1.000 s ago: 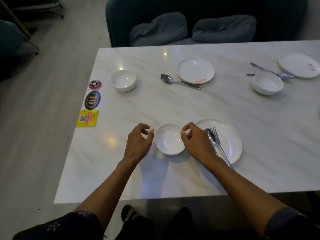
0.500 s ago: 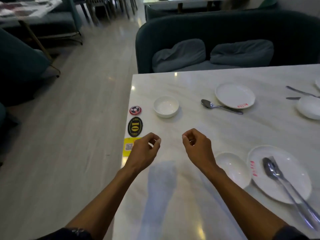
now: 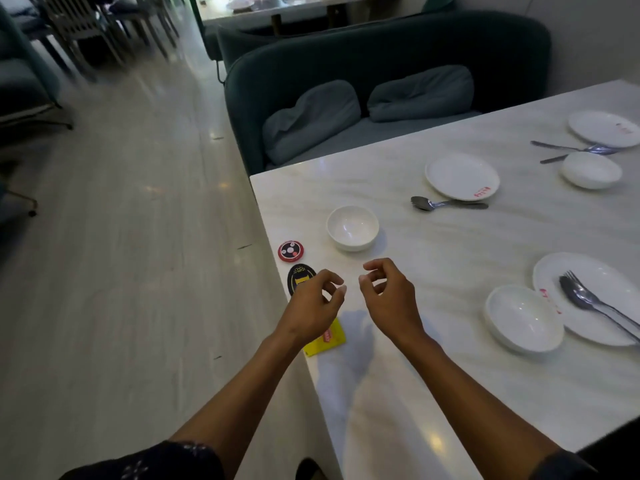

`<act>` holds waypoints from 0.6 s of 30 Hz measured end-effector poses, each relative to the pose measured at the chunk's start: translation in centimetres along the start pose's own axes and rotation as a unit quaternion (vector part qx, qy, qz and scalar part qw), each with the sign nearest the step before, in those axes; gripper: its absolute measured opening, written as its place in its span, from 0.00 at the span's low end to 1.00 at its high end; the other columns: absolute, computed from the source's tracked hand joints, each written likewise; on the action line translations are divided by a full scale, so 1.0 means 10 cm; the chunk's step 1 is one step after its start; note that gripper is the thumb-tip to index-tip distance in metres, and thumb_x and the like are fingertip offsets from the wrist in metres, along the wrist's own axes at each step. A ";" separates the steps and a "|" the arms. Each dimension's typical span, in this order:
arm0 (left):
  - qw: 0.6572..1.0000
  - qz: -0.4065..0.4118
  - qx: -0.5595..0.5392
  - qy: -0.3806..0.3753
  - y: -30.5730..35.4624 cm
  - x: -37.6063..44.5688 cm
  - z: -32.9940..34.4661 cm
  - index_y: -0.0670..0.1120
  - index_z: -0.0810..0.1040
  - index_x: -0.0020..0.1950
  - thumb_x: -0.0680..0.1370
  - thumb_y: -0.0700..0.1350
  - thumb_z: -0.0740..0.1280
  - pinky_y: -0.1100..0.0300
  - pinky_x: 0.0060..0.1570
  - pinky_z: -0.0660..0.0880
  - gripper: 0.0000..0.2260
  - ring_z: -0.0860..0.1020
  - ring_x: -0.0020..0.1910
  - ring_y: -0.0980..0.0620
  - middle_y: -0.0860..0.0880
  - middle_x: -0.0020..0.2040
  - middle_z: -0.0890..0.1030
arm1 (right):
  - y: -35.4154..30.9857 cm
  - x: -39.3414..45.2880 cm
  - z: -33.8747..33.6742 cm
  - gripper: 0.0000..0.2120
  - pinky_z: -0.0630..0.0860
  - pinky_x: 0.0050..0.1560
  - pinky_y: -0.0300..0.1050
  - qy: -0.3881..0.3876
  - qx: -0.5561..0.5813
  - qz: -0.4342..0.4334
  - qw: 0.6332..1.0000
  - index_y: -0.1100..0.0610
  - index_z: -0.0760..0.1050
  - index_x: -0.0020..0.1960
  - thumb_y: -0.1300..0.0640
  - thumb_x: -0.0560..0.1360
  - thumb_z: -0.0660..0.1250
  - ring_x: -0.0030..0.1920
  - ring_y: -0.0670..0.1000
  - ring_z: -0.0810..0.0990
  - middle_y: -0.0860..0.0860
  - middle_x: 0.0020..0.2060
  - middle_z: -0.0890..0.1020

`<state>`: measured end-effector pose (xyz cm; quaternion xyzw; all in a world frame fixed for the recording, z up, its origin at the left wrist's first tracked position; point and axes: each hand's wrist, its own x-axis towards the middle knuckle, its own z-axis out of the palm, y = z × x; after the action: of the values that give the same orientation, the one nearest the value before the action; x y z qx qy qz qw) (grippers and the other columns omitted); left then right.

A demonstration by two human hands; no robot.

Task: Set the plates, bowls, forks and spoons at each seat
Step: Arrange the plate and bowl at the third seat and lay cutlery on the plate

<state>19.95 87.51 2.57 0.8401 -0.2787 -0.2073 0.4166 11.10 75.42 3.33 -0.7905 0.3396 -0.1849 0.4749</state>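
Note:
My left hand (image 3: pixel 313 304) and my right hand (image 3: pixel 389 299) hover empty over the table's left end, fingers loosely curled and apart. Just beyond them stands a white bowl (image 3: pixel 352 227). Further back a spoon (image 3: pixel 445 203) lies beside a white plate (image 3: pixel 462 176). At the near right a second bowl (image 3: pixel 523 317) sits next to a plate (image 3: pixel 599 292) carrying a fork and spoon (image 3: pixel 592 301). At the far right are a third bowl (image 3: pixel 591 169), cutlery (image 3: pixel 575 148) and a plate (image 3: pixel 604 129).
A white marble table (image 3: pixel 450 375) has a red call button (image 3: pixel 291 250), a black oval number tag (image 3: pixel 300 278) and a yellow sticker (image 3: pixel 327 337) along its left edge. A dark green sofa (image 3: pixel 381 71) with two cushions stands behind. Open floor lies to the left.
Both hands have let go of the near bowl and moved left toward the far-left bowl. The view has swung left, putting the near bowl and plate at the right.

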 end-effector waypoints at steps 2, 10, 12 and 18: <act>1.000 0.007 0.004 -0.001 -0.03 0.02 -0.08 0.50 0.77 0.55 0.79 0.53 0.64 0.55 0.43 0.78 0.09 0.80 0.37 0.54 0.55 0.41 0.80 | -0.04 -0.01 0.03 0.08 0.73 0.39 0.36 0.012 0.004 0.008 1.000 0.53 0.74 0.56 0.55 0.77 0.65 0.38 0.44 0.78 0.47 0.44 0.79; 0.999 0.034 0.008 -0.002 0.13 0.16 -0.36 0.48 0.77 0.56 0.78 0.51 0.65 0.52 0.48 0.80 0.10 0.82 0.43 0.48 0.54 0.43 0.80 | -0.22 -0.03 0.06 0.09 0.72 0.43 0.38 0.039 0.009 0.020 0.999 0.55 0.74 0.57 0.55 0.77 0.66 0.40 0.46 0.78 0.48 0.46 0.79; 0.999 0.034 0.004 -0.010 0.14 0.25 -0.41 0.47 0.76 0.56 0.78 0.51 0.65 0.52 0.46 0.80 0.10 0.83 0.42 0.47 0.56 0.43 0.79 | -0.25 0.02 0.07 0.09 0.72 0.43 0.38 0.049 0.007 0.024 0.998 0.55 0.73 0.56 0.55 0.77 0.66 0.39 0.43 0.77 0.47 0.45 0.79; 0.996 0.062 0.025 -0.056 -0.09 0.80 -0.57 0.49 0.76 0.55 0.78 0.52 0.65 0.56 0.43 0.77 0.10 0.78 0.37 0.55 0.55 0.44 0.79 | -0.28 0.32 0.31 0.07 0.74 0.42 0.40 0.108 -0.009 0.068 0.992 0.53 0.73 0.56 0.56 0.77 0.64 0.40 0.44 0.78 0.47 0.45 0.79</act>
<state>29.59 86.11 4.15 0.8185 -0.3579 -0.2209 0.3914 16.23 75.99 4.15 -0.7454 0.4436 -0.2328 0.4397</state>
